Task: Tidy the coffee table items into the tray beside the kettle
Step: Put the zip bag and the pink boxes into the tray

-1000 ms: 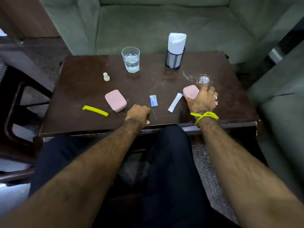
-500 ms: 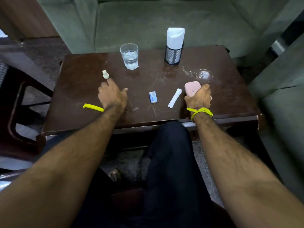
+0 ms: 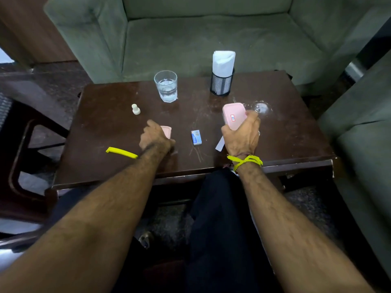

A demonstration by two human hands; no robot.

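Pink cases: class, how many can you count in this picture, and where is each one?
2. One pink case is gripped and tilted up in the right hand. The other pink case lies on the table, mostly covered by the left hand. No others show.

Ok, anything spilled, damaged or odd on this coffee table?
Yes: a wet patch glistens on the table just beyond the right hand, which grips a pink case. It looks like a spill or glass ring. No tray or kettle is in view.
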